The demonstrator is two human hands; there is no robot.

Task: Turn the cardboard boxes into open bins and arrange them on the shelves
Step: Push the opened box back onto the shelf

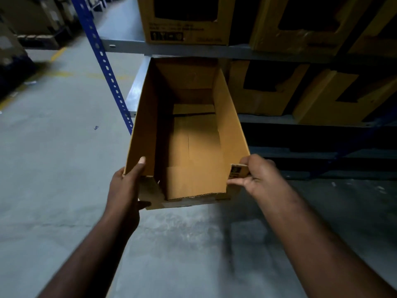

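Observation:
An open-topped brown cardboard box (193, 130) hangs in mid-air in front of the shelving, its far end reaching under a grey shelf beam (129, 48). The inside is empty, with folded flaps lying on its floor. My left hand (126, 186) grips the near left corner, thumb over the rim. My right hand (255, 175) pinches the near right corner, where a small printed flap sticks out. The near wall of the box is cut low.
Several cardboard bins with cut-out fronts (184, 20) (268, 87) (348, 97) stand on two shelf levels. A blue perforated upright (103, 61) slants at the left of the box. Grey concrete floor (53, 158) lies left and below; stacked goods (28, 22) at far left.

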